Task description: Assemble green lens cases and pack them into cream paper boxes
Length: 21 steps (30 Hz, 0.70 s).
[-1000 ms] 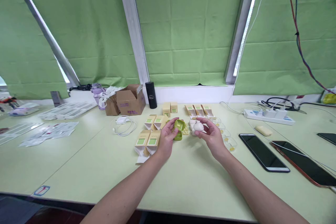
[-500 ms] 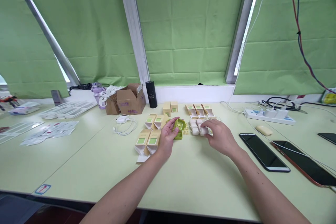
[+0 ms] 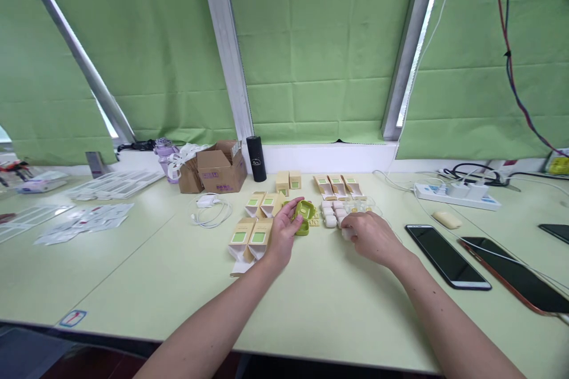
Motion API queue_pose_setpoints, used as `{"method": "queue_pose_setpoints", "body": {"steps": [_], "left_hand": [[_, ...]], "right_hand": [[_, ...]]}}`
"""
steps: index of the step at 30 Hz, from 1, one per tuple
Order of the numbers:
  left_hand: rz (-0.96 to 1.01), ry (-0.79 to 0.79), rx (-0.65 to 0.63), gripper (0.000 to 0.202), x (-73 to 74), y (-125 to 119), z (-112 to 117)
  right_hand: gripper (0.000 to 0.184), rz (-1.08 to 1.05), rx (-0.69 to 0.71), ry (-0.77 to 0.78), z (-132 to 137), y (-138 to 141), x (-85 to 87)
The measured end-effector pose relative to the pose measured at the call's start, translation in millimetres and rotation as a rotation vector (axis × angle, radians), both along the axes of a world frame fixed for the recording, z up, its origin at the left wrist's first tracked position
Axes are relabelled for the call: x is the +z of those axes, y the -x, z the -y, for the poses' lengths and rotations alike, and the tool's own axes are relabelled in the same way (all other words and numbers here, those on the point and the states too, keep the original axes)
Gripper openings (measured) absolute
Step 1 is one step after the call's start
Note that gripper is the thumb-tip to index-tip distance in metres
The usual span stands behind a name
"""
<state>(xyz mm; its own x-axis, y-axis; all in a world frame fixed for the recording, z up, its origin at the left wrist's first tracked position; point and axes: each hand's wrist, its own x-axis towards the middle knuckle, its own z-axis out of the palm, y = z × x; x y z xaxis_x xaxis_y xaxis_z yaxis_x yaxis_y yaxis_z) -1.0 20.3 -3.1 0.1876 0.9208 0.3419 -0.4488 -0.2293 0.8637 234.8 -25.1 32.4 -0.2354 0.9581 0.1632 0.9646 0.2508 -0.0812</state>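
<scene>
My left hand is closed round a small green case with its lid up, held just above the table. My right hand lies knuckles up on the table with its fingers curled over a small white piece, beside a cluster of several white pieces. Small clear plastic trays lie just behind that hand. Tan boxes with green labels sit left of my left hand, and more of these boxes stand farther back.
A brown carton, a black flask and a coiled white cable sit at the back left. Two phones lie at the right, near a power strip and a cream bar. Plastic sheets cover the far left.
My right hand, which held a white piece up beside the green case, has moved right and down onto the table by the white pieces. The left hand has stayed still.
</scene>
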Motion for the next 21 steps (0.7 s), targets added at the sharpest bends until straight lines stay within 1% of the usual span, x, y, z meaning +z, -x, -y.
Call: {"method": "queue_pose_setpoints", "body": {"steps": [15,21], "left_hand": [[-0.001,-0.007,0.007,0.056,0.2,-0.8,0.6],[0.001,-0.007,-0.003,0.056,1.8,-1.1,1.8]], "right_hand": [[0.038,0.037,0.041,-0.028,-5.0,-1.1,-9.7],[0.036,0.064,0.045,-0.067,-6.4,-2.6,-13.6]]}}
